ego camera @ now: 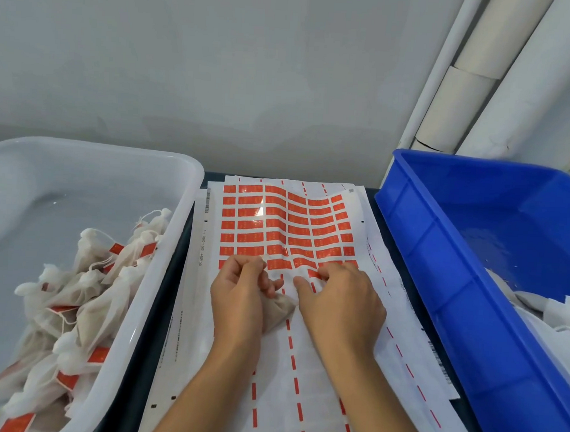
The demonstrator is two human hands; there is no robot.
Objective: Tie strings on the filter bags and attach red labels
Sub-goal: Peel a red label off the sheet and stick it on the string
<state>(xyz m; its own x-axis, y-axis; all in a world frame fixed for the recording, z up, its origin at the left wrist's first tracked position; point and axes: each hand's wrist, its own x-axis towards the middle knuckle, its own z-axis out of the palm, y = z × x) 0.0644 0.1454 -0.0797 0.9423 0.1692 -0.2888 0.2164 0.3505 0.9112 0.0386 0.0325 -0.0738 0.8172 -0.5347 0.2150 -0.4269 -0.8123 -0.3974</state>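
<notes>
A white sheet of red labels [286,225] lies in the middle of the table. My left hand [240,296] holds a small filter bag [280,309] with its fingers curled round the bag's top, just below the lowest row of labels. My right hand [342,301] rests on the sheet beside the bag, and its fingertips pinch at a red label [313,273] in the bottom row. Any string on the bag is hidden by my fingers.
A white plastic tub [186,190] at the left holds several tied filter bags with red labels [85,291]. A blue crate [440,243] at the right holds white bags [555,316] in its near corner. More label sheets lie underneath. White pipes [465,93] run up the wall.
</notes>
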